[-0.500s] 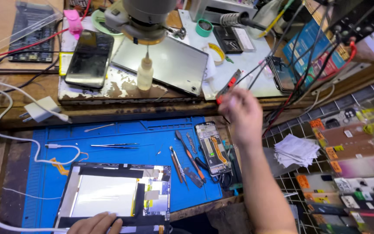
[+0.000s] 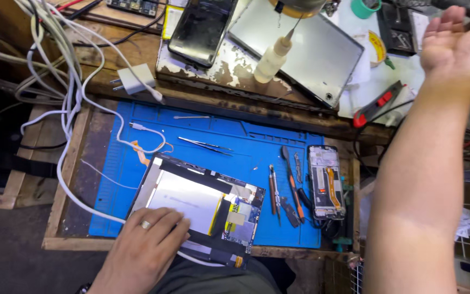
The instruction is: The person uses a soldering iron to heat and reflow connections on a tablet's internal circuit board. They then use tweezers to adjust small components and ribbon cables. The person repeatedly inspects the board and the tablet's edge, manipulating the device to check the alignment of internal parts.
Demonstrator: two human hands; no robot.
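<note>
Since half a second ago the right hand has risen from above the blue mat to the upper shelf, its forearm now crossing the right side of the view; the left hand has spread further onto the opened tablet.

Left fingers lie flat and slightly apart, gripping nothing, pressing the near corner of the opened grey tablet with its silver battery and bare circuit board. A ring sits on one finger. That tablet lies at the front left of the blue silicone work mat, its near edge overhanging the mat's front rim. A white cable loops past its left side.

Right fingers are half curled, palm turned toward the camera, holding nothing I can see; the fingertips run out of frame.

Open mat remains between the tablet and the thin steel tweezers above it. To the right lie an orange-handled pry tool and, just beside it, a stripped phone frame near the mat's right edge.

On the shelf stand a white squeeze bottle, a dark phone and a silver tablet back cover.
</note>
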